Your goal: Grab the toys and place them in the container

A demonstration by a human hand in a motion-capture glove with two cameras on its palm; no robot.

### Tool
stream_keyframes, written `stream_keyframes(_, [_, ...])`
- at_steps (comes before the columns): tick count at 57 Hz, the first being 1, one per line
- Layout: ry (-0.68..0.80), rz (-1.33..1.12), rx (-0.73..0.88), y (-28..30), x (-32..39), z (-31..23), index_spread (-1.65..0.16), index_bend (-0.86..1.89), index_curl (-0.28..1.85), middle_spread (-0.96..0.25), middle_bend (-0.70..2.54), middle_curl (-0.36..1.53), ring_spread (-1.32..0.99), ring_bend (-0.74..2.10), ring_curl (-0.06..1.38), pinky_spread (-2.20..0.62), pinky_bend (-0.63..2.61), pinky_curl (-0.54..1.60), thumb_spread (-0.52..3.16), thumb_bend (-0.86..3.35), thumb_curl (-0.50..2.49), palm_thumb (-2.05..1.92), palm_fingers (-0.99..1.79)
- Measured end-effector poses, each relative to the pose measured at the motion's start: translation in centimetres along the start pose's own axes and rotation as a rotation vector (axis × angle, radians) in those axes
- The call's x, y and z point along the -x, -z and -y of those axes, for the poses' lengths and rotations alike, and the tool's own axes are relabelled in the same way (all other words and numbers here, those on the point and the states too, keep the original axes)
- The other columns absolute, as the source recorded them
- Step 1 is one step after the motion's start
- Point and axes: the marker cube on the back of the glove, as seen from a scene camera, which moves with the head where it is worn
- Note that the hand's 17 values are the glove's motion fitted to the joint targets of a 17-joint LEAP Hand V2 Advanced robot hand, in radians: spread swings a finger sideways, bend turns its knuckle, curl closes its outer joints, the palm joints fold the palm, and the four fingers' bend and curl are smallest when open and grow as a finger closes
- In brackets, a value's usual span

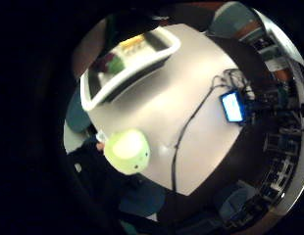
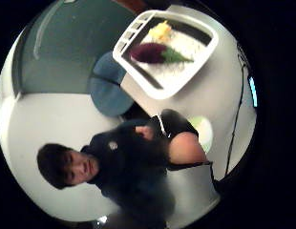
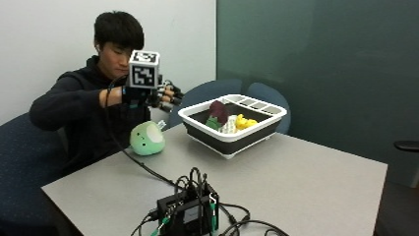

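Note:
A pale green round plush toy (image 3: 146, 139) sits on the grey table (image 3: 294, 182) near the person's edge, left of the container. My gloved right hand (image 3: 156, 96) hovers in the air above the toy, apart from it, fingers relaxed and holding nothing. The palm views show the green toy (image 1: 127, 152) (image 2: 203, 131) below the hand. The container (image 3: 204, 128) is a dark basket with a white rim (image 1: 127, 73) (image 2: 160, 90). Inside it lie a purple eggplant toy (image 3: 219, 111) (image 2: 148, 52) and a yellow toy (image 3: 243, 122) (image 2: 160, 31).
A black electronics box with tangled cables (image 3: 187, 211) stands at the table's near edge, its lit screen (image 1: 233, 106) showing. A black cable (image 3: 140, 164) runs from it up to the hand. Blue chairs (image 3: 209, 93) stand behind the container.

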Motion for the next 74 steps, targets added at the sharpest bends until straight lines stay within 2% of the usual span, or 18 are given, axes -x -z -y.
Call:
stream_keyframes(6, [-0.052, 0.001, 0.126, -6.3, -0.2, -2.3, -0.26, 0.11, 0.35, -0.01, 0.12, 0.24, -0.01, 0.16, 0.19, 0.03, 0.66, 0.38, 1.33, -0.03, 0.36, 0.23, -0.2])
stream_keyframes(12, [-0.059, 0.005, 0.242, -11.9, -0.8, -4.1, -0.24, 0.05, 0.28, -0.03, 0.09, 0.21, 0.0, 0.19, 0.2, 0.05, 0.89, 0.43, 1.27, -0.03, 0.34, 0.17, -0.22])
stream_keyframes(17, [-0.046, -0.02, 0.211, -13.8, -1.0, -4.4, -0.24, 0.07, 0.25, -0.02, 0.08, 0.19, 0.03, 0.26, 0.23, 0.06, 1.03, 0.46, 1.23, -0.02, 0.34, 0.17, -0.16])
stream_keyframes(20, [-0.052, -0.043, 0.14, -13.8, -1.2, -4.2, -0.25, 0.1, 0.24, -0.01, 0.12, 0.19, 0.02, 0.39, 0.26, 0.05, 1.07, 0.47, 1.24, 0.03, 0.36, 0.26, -0.01])
stream_keyframes(24, [-0.044, -0.056, 0.061, -13.8, -1.3, -3.6, -0.26, 0.17, 0.25, -0.02, 0.18, 0.19, -0.02, 0.64, 0.3, -0.02, 1.02, 0.43, 1.28, 0.13, 0.41, 0.45, 0.34])
stream_keyframes(28, [-0.031, -0.041, -0.008, -14.0, -1.2, -2.8, -0.26, 0.13, 0.24, -0.07, 0.32, 0.24, -0.12, 0.82, 0.34, -0.14, 0.99, 0.39, 1.31, 0.19, 0.46, 0.57, 0.67])
stream_keyframes(33, [-0.024, -0.013, -0.013, -13.2, -1.2, -1.6, -0.29, 0.23, 0.27, -0.14, 0.5, 0.31, -0.24, 0.97, 0.41, -0.28, 0.98, 0.4, 1.06, 0.22, 0.56, 0.71, 1.02])
stream_keyframes(37, [-0.032, -0.001, -0.012, -11.1, -1.0, -0.7, -0.32, 0.29, 0.31, -0.18, 0.61, 0.37, -0.28, 1.04, 0.46, -0.32, 0.96, 0.42, 0.93, 0.22, 0.62, 0.76, 1.13])
stream_keyframes(40, [-0.054, -0.018, -0.068, -7.8, -1.4, 0.4, -0.34, 0.38, 0.35, -0.19, 0.69, 0.41, -0.3, 1.08, 0.5, -0.34, 0.96, 0.44, 0.83, 0.23, 0.66, 0.78, 1.17])
stream_keyframes(51, [-0.066, -0.023, -0.381, 5.3, 1.4, 5.1, -0.39, 0.58, 0.51, -0.21, 0.87, 0.54, -0.35, 1.19, 0.57, -0.38, 1.03, 0.49, 0.52, 0.23, 0.78, 0.79, 1.1])
stream_keyframes(57, [-0.129, 0.059, -0.534, 9.1, 2.2, 10.3, -0.41, 0.64, 0.58, -0.22, 0.92, 0.59, -0.35, 1.23, 0.6, -0.39, 1.07, 0.52, 0.4, 0.22, 0.83, 0.77, 1.05])
stream_keyframes(63, [-0.186, 0.05, -0.602, 7.8, 2.6, 15.0, -0.42, 0.61, 0.66, -0.24, 0.94, 0.64, -0.36, 1.26, 0.62, -0.39, 1.11, 0.54, 0.32, 0.19, 0.87, 0.75, 0.93])
stream_keyframes(69, [-0.186, 0.112, -0.558, 4.9, 1.5, 18.0, -0.42, 0.5, 0.7, -0.25, 0.93, 0.67, -0.35, 1.28, 0.63, -0.39, 1.16, 0.55, 0.3, 0.16, 0.89, 0.73, 0.77])
stream_keyframes(71, [-0.196, 0.14, -0.514, 3.6, 1.5, 18.8, -0.41, 0.41, 0.7, -0.25, 0.87, 0.67, -0.35, 1.28, 0.63, -0.38, 1.18, 0.55, 0.32, 0.14, 0.89, 0.71, 0.64])
stream_keyframes(73, [-0.203, 0.168, -0.458, 2.4, 1.9, 19.5, -0.38, 0.32, 0.69, -0.24, 0.78, 0.65, -0.33, 1.25, 0.62, -0.35, 1.2, 0.55, 0.43, 0.14, 0.88, 0.7, 0.41])
stream_keyframes(74, [-0.207, 0.178, -0.429, 1.9, 1.9, 19.7, -0.37, 0.31, 0.69, -0.23, 0.75, 0.63, -0.32, 1.18, 0.61, -0.31, 1.13, 0.54, 0.55, 0.11, 0.86, 0.64, 0.2])
